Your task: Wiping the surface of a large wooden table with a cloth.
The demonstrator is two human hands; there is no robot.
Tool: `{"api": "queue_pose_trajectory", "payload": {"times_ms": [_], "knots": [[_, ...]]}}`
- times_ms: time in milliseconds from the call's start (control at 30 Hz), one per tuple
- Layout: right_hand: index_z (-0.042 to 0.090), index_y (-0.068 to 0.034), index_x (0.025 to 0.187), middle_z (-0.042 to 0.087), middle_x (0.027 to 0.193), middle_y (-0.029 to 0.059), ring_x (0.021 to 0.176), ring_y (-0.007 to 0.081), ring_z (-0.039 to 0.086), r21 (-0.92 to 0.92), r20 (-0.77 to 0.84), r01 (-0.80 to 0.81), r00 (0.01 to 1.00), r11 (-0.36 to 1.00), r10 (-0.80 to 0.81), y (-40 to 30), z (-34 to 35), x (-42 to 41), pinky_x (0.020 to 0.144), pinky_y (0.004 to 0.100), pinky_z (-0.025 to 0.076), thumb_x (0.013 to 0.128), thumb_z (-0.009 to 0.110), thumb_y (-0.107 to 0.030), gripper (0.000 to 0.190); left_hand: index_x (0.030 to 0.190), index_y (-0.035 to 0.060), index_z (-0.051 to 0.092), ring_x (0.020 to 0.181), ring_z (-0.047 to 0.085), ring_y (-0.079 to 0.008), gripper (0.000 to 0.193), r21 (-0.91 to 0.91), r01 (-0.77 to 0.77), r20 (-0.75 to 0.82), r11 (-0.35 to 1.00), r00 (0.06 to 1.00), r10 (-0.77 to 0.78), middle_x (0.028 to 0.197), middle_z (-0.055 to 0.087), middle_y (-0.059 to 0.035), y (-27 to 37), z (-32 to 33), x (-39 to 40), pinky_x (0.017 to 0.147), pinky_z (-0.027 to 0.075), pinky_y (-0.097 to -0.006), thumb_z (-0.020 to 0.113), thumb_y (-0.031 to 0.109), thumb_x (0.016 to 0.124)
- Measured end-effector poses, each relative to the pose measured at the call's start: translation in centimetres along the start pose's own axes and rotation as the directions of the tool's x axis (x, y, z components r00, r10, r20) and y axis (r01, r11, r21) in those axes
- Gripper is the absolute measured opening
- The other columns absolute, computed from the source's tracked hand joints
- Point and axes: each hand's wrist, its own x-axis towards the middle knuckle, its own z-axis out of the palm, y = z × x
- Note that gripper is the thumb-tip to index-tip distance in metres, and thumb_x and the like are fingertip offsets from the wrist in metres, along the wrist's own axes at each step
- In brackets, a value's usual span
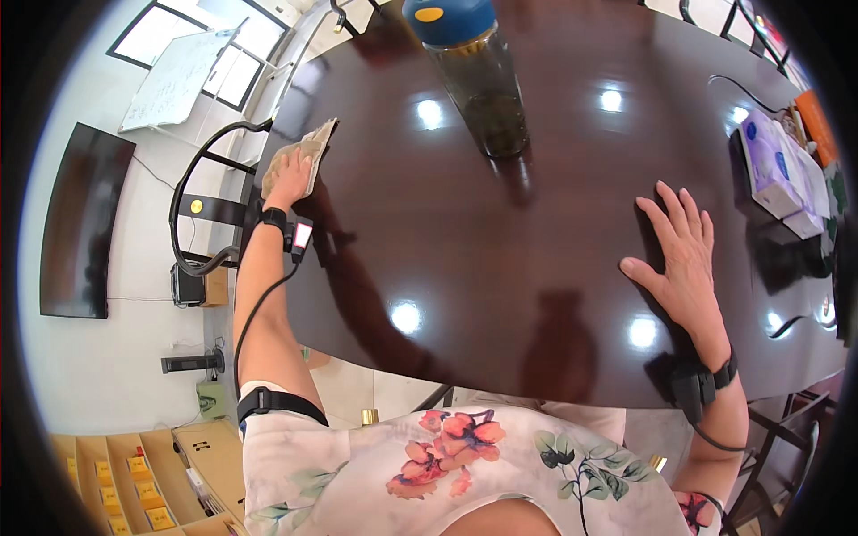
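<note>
My left hand [291,175] lies with its palm on a folded beige cloth [318,144] near the left edge of the dark, glossy wooden table [469,254]. Its fingers are stretched over the cloth; whether they grip it is not visible. On the right, my right hand [680,261] rests over the bare tabletop, fingers spread, nothing in it. Between the two, farther back, stands a clear bottle [493,100] with a blue lid and dark contents. Each wrist wears a black strap with a small cabled device.
A purple and white tissue pack [771,167] lies at the right, beside an orange object [815,124]. A black-framed chair [211,209] stands against the table's left side, with more chairs at the far edge and lower right. A thin black cable [744,86] crosses the tabletop at the upper right.
</note>
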Motion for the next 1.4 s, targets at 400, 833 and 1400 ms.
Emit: {"api": "queue_pose_trajectory", "payload": {"times_ms": [400, 833, 1400], "knots": [[0.054, -0.01, 0.119, 0.043, 0.134, 0.0137, 0.128, 0.0339, 0.032, 0.125, -0.095, 0.018, 0.995, 0.992, -0.006, 1.7, 1.7, 0.8, 0.105, 0.0524, 0.018, 0.078, 0.061, -0.041, 0.052, 0.138, 0.0053, 0.029, 0.132, 0.02, -0.0415, 0.054, -0.154, -0.352, -0.254, 0.923, 0.917, 0.307, 0.14, 0.024, -0.0294, 6.6, 2.1, -20.0, 0.108, 0.013, -0.0512, 0.037, 0.034, 0.093], [0.059, -0.001, 0.105, 0.061, 0.102, 0.0208, 0.097, 0.0366, 0.058, 0.421, -0.233, 0.067, 0.972, 0.905, 0.037, 0.9, -1.9, 1.1, 0.085, 0.0393, 0.045, 0.079, 0.057, -0.021, 0.033, 0.131, 0.0118, 0.044, 0.125, 0.018, -0.0548, 0.048, -0.192, -0.724, -0.512, 0.663, 0.65, 0.562, 0.142, 0.023, -0.0232, 32.3, -2.7, -30.1, 0.099, 0.019, -0.0633, 0.049, 0.031, 0.087], [0.047, -0.011, 0.125, 0.038, 0.134, 0.015, 0.126, 0.0346, 0.033, 0.079, 0.008, 0.392, 0.919, 0.916, -0.394, -7.5, 1.1, -6.5, 0.098, 0.0534, 0.028, 0.08, 0.062, -0.031, 0.051, 0.113, -0.0009, 0.053, 0.128, 0.03, -0.0382, 0.033, -0.314, -0.518, -0.613, 0.796, 0.75, 0.246, 0.13, 0.042, -0.019, 21.4, 1.3, -27.7, 0.103, 0.02, -0.058, 0.051, 0.018, 0.086]]}}
